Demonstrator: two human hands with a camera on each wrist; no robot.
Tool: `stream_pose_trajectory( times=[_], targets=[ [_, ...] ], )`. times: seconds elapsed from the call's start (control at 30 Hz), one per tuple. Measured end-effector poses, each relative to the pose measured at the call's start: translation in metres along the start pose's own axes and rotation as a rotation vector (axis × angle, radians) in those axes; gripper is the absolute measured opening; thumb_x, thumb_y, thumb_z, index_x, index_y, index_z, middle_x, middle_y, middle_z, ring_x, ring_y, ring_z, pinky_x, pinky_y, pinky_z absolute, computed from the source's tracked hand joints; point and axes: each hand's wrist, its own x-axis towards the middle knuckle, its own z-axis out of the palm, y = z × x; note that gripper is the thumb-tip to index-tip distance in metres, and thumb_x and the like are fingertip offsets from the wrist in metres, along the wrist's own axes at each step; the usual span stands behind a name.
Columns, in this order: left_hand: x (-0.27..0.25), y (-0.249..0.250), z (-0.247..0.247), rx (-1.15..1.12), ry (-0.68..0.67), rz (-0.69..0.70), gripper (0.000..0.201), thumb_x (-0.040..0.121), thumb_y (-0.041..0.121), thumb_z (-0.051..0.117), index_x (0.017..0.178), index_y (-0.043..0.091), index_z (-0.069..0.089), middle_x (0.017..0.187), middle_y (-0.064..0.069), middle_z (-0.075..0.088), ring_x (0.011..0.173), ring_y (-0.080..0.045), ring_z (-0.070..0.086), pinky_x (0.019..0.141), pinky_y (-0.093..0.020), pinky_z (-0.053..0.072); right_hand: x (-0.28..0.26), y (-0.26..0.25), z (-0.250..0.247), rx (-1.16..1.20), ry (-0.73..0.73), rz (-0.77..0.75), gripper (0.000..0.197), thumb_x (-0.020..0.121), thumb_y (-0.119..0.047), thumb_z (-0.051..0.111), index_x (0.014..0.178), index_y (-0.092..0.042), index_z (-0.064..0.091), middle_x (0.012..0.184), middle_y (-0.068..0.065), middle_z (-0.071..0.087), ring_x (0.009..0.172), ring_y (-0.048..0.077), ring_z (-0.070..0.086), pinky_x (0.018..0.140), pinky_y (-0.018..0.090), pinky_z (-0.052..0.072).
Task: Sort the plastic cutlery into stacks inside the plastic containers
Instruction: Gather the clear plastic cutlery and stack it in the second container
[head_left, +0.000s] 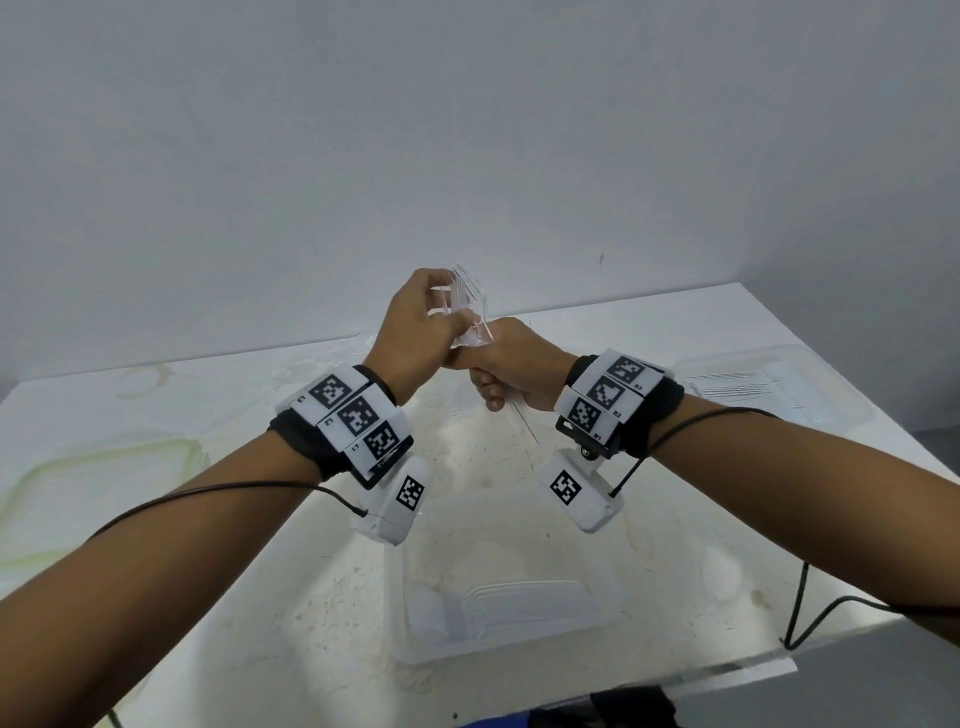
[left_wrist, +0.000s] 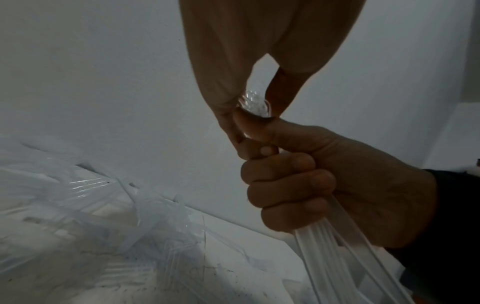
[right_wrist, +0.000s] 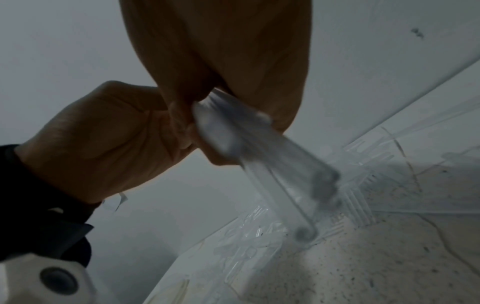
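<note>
The clear plastic cutlery bundle (head_left: 470, 306) is hard to read: whether it is forks, spoons or knives cannot be told, and its middle is hidden inside both hands, which are raised together above the table (head_left: 597, 322). The right hand (head_left: 511, 366) has its fingers wrapped tightly round the handles, which fan out below the fist, while the left hand (head_left: 415, 322) pinches the upper ends between thumb and fingertips. A clear container (head_left: 506, 603) near the table's front edge holds a stack of cutlery, another container (head_left: 774, 387) at the far right holds a row of pieces, and a loose heap (left_wrist: 85, 197) lies blurred at the back left.
</note>
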Motion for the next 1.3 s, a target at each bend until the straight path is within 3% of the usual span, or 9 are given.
stream_pose_trajectory(
  times=[0.27, 0.43, 0.57, 0.7, 0.8, 0.9, 1.0, 1.13, 1.3],
  targets=[
    [-0.003, 0.002, -0.006, -0.118, -0.043, -0.043, 0.055, 0.085, 0.008, 0.069, 0.133, 0.018, 0.044, 0.108, -0.019, 0.066, 0.094, -0.034, 0.069, 0.071, -0.042, 0.057, -0.001, 0.000, 0.001, 0.039, -0.063, 0.012, 0.017, 0.090, -0.020, 0.067, 0.095, -0.008, 0.056, 0.052, 0.003, 0.043, 0.044, 0.016, 0.042, 0.048, 0.026, 0.039],
    [0.001, 0.006, -0.001, -0.185, 0.000, -0.139, 0.047, 0.084, -0.015, 0.043, 0.123, 0.011, 0.046, 0.108, -0.019, 0.064, 0.099, -0.039, 0.066, 0.082, -0.060, 0.053, -0.004, 0.000, 0.005, 0.051, -0.113, -0.002, 0.017, 0.090, -0.019, 0.066, 0.087, -0.011, 0.052, 0.054, 0.004, 0.040, 0.042, 0.013, 0.038, 0.044, 0.023, 0.035],
    [0.002, 0.003, 0.000, -0.210, 0.024, -0.185, 0.032, 0.085, -0.006, 0.055, 0.116, -0.001, 0.051, 0.104, -0.023, 0.062, 0.093, -0.039, 0.065, 0.076, -0.050, 0.055, -0.004, 0.000, 0.009, 0.055, -0.138, -0.019, 0.017, 0.095, -0.011, 0.057, 0.080, -0.012, 0.048, 0.052, 0.001, 0.040, 0.040, 0.012, 0.036, 0.042, 0.021, 0.032],
    [-0.002, 0.001, 0.003, -0.265, -0.059, -0.212, 0.007, 0.091, 0.002, 0.054, 0.092, -0.003, 0.058, 0.082, -0.019, 0.057, 0.061, -0.023, 0.061, 0.054, -0.028, 0.049, -0.003, -0.003, 0.008, 0.123, -0.161, -0.041, 0.014, 0.095, -0.007, 0.054, 0.082, -0.011, 0.050, 0.056, 0.005, 0.046, 0.046, 0.015, 0.045, 0.047, 0.026, 0.039],
    [0.000, 0.001, 0.000, -0.326, -0.008, -0.242, 0.009, 0.087, -0.002, 0.053, 0.091, 0.001, 0.062, 0.081, -0.015, 0.062, 0.073, -0.025, 0.061, 0.058, -0.029, 0.047, -0.004, -0.002, 0.006, 0.165, -0.186, -0.016, 0.013, 0.098, -0.017, 0.054, 0.089, -0.009, 0.053, 0.062, 0.007, 0.052, 0.052, 0.017, 0.052, 0.051, 0.028, 0.045],
    [0.000, 0.000, -0.001, -0.373, 0.025, -0.253, 0.014, 0.086, -0.006, 0.049, 0.089, 0.003, 0.059, 0.080, -0.013, 0.062, 0.068, -0.022, 0.056, 0.050, -0.027, 0.034, -0.005, -0.001, 0.006, 0.176, -0.201, -0.012, 0.027, 0.102, -0.030, 0.045, 0.093, -0.005, 0.054, 0.067, 0.010, 0.058, 0.053, 0.018, 0.057, 0.053, 0.029, 0.049],
    [-0.001, -0.001, -0.002, -0.448, -0.011, -0.266, 0.012, 0.096, 0.005, 0.048, 0.095, 0.002, 0.060, 0.084, -0.012, 0.061, 0.060, -0.018, 0.054, 0.041, -0.022, 0.036, -0.006, -0.003, 0.005, 0.202, -0.251, 0.006, 0.037, 0.103, -0.036, 0.038, 0.094, -0.003, 0.054, 0.069, 0.011, 0.062, 0.056, 0.021, 0.061, 0.055, 0.031, 0.052],
    [-0.001, -0.002, -0.003, -0.358, -0.007, -0.228, 0.014, 0.094, 0.005, 0.053, 0.081, 0.004, 0.060, 0.076, -0.011, 0.056, 0.057, -0.017, 0.049, 0.042, -0.024, 0.032, -0.009, -0.004, 0.004, 0.195, -0.248, 0.029, 0.050, 0.103, -0.044, 0.032, 0.099, 0.002, 0.054, 0.073, 0.015, 0.063, 0.059, 0.026, 0.063, 0.057, 0.033, 0.054],
    [0.002, -0.005, -0.001, -0.257, 0.051, -0.225, 0.012, 0.092, -0.001, 0.049, 0.083, 0.006, 0.054, 0.066, -0.005, 0.049, 0.055, -0.015, 0.048, 0.048, -0.023, 0.038, -0.008, -0.003, 0.009, 0.230, -0.145, 0.036, 0.047, 0.105, -0.036, 0.035, 0.107, 0.007, 0.054, 0.082, 0.025, 0.065, 0.067, 0.034, 0.067, 0.062, 0.038, 0.058]
  ],
)
